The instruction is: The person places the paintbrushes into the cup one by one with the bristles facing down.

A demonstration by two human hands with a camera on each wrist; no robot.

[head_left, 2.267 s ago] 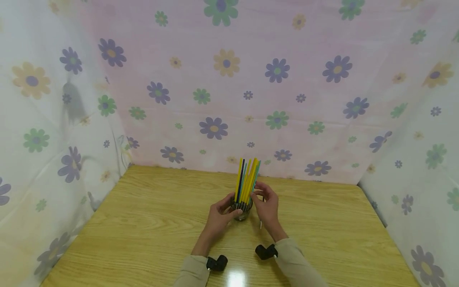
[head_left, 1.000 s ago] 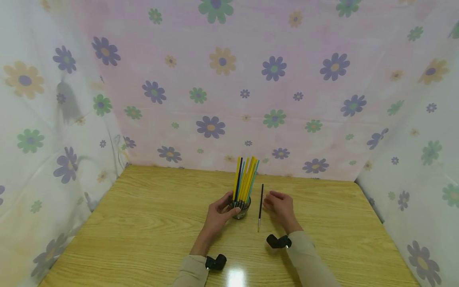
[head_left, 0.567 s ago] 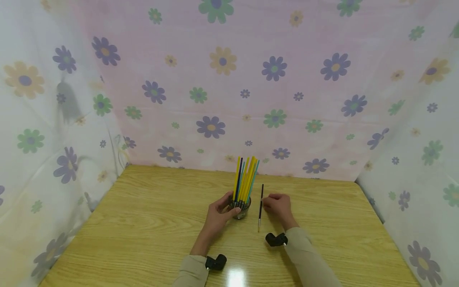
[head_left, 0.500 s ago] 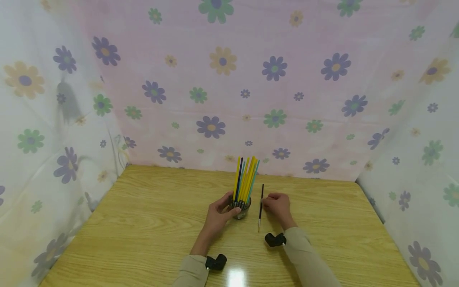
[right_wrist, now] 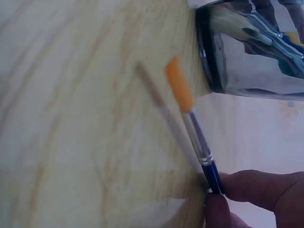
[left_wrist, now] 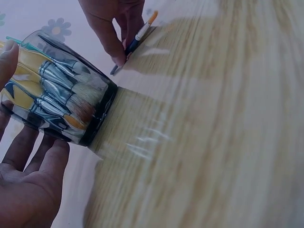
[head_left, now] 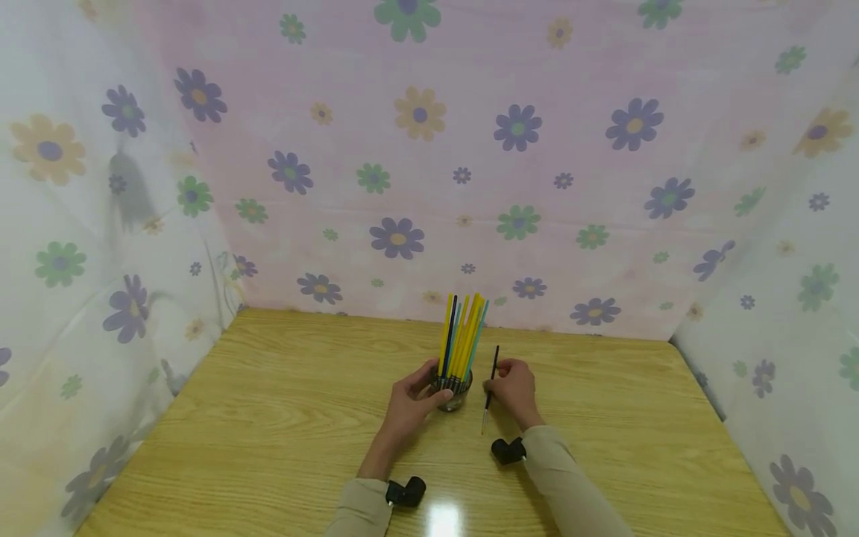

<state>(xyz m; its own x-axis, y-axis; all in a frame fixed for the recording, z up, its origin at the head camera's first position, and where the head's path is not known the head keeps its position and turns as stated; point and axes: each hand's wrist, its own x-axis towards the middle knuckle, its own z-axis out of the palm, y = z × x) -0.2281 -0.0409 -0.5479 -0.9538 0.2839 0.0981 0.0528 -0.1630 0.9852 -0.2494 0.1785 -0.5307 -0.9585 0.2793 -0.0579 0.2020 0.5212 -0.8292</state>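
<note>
A see-through glass (left_wrist: pixel 102 83) stands on the table, holding several paintbrushes (head_left: pixel 458 339) with their bristles down and their yellow, turquoise and dark handles up. My left hand (head_left: pixel 406 403) grips this glass from its left side, thumb in front and fingers behind. To the right of it, my right hand (head_left: pixel 515 388) pinches a thin dark-handled paintbrush (right_wrist: pixel 198 137) between thumb and finger. Orange bristles and a silver ferrule show at that brush's near end, pointing toward the table's front. In the right wrist view the brush casts a reflection or shadow on the tabletop just beside it.
The wood-grain table (head_left: pixel 282 418) spreads out around both hands. Flower-printed cloth (head_left: pixel 429 171) hangs behind it and along both sides. A black wrist camera (head_left: pixel 406 492) sits on the left wrist, another (head_left: pixel 508 450) on the right.
My right hand left the brushes in the glass, moved right, then came back to the dark brush lying on the table and now pinches it, tilting it slightly. My left hand stays at the glass.
</note>
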